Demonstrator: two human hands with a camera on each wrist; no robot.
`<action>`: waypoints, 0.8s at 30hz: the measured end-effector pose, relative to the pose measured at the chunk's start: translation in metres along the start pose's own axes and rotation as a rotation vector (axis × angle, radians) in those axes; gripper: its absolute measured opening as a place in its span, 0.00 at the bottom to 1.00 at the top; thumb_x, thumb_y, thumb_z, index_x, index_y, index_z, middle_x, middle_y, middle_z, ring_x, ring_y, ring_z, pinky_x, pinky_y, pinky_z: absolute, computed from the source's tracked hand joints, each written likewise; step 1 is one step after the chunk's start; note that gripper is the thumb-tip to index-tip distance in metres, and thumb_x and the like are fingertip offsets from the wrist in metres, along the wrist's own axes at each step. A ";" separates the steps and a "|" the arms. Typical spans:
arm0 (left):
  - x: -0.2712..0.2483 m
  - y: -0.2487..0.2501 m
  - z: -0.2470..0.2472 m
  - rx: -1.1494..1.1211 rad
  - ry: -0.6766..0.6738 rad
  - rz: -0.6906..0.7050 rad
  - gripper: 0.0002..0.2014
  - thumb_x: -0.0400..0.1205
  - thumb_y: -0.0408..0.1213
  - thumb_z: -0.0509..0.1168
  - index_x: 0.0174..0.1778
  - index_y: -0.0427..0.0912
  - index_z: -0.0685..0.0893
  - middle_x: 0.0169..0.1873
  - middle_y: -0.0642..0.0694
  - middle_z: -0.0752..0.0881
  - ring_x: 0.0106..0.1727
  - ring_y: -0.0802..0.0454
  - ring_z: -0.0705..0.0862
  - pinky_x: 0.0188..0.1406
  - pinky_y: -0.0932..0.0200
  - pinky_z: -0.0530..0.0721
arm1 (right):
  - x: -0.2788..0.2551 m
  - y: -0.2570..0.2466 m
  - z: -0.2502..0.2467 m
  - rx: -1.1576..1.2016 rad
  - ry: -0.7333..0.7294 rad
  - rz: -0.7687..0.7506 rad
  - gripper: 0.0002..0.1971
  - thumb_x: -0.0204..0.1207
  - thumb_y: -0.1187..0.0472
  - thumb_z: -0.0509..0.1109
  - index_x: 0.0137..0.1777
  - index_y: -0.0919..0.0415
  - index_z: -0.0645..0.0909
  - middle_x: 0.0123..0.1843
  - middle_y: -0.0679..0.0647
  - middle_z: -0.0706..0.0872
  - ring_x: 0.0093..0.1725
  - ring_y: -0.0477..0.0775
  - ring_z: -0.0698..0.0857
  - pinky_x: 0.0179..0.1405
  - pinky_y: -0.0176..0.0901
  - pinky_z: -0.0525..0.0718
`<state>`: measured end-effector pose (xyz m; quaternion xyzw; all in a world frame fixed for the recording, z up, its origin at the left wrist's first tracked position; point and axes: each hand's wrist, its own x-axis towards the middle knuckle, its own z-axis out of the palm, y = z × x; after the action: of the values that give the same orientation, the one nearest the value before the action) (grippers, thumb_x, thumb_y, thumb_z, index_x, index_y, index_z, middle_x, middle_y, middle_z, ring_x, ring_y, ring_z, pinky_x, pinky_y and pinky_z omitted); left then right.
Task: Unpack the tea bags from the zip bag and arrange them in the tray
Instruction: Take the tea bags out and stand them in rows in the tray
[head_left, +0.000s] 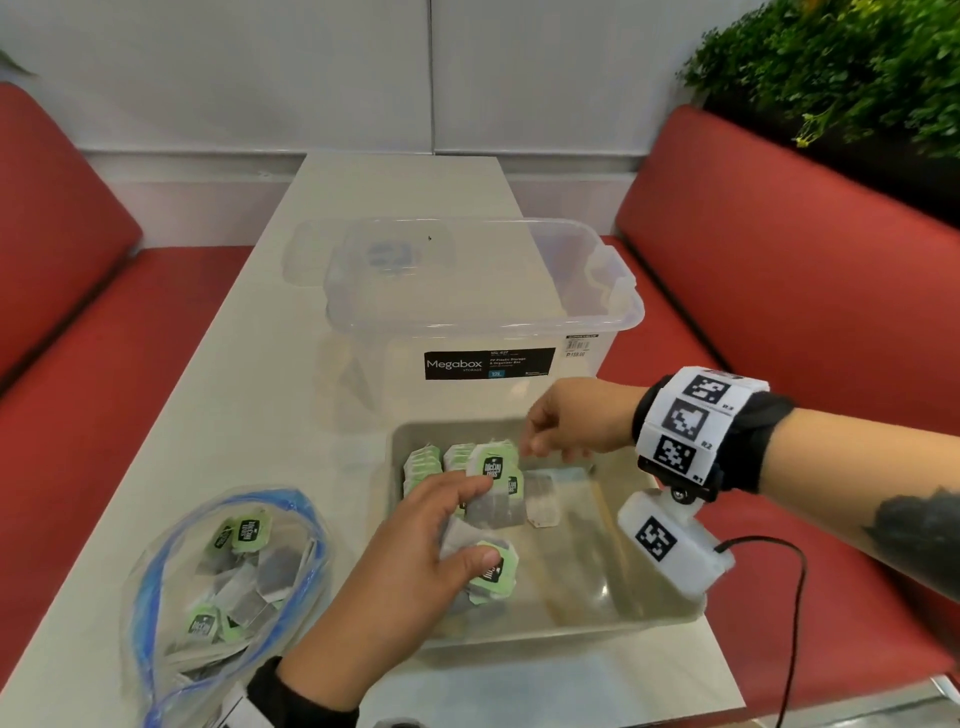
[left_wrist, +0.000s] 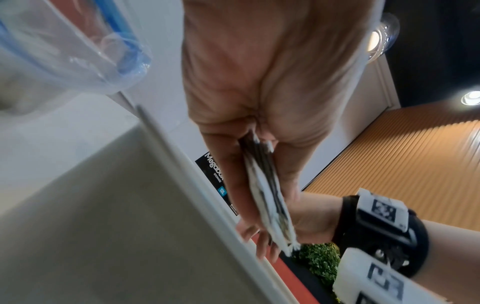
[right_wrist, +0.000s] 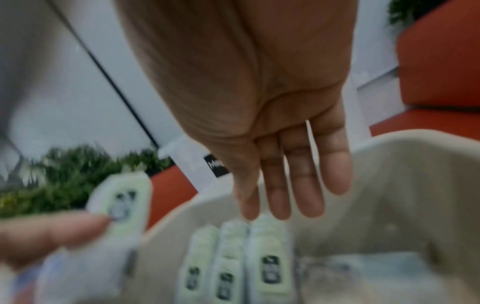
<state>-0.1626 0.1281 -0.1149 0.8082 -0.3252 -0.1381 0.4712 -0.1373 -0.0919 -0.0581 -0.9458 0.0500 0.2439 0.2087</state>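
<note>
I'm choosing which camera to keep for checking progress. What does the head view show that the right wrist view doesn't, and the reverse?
Only the head view shows the zip bag with tea bags left inside, and the left hand holding a bunch of tea bags over the tray.

Only the right wrist view shows the right hand from the palm side, fingers straight, holding nothing.

Both show the rows of tea bags standing in the tray.

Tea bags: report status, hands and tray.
Left hand grips a bunch of tea bags over the tray. Right hand open above the filed rows. Zip bag still holds more. Nothing in the way.
</note>
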 end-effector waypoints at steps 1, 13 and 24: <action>-0.002 -0.001 -0.001 -0.002 0.007 -0.005 0.27 0.74 0.36 0.73 0.57 0.71 0.71 0.62 0.74 0.71 0.65 0.82 0.65 0.57 0.87 0.61 | 0.004 0.003 0.004 -0.147 -0.068 0.044 0.11 0.81 0.60 0.65 0.59 0.58 0.85 0.42 0.48 0.87 0.37 0.46 0.84 0.40 0.36 0.82; -0.013 -0.007 -0.011 -0.074 0.014 -0.068 0.25 0.75 0.38 0.72 0.62 0.68 0.74 0.62 0.77 0.70 0.64 0.85 0.64 0.57 0.89 0.61 | 0.026 0.011 0.035 -0.643 -0.487 0.128 0.20 0.82 0.62 0.61 0.74 0.57 0.74 0.49 0.53 0.84 0.34 0.47 0.78 0.30 0.25 0.75; -0.015 -0.006 -0.012 -0.075 0.006 -0.067 0.25 0.75 0.39 0.73 0.59 0.72 0.74 0.65 0.75 0.68 0.67 0.84 0.63 0.60 0.88 0.58 | 0.043 0.021 0.046 -0.542 -0.229 0.279 0.08 0.77 0.56 0.69 0.49 0.61 0.83 0.46 0.55 0.86 0.36 0.52 0.76 0.42 0.42 0.79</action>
<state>-0.1649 0.1486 -0.1152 0.8008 -0.2911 -0.1633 0.4973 -0.1241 -0.0919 -0.1231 -0.9172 0.0885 0.3796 -0.0821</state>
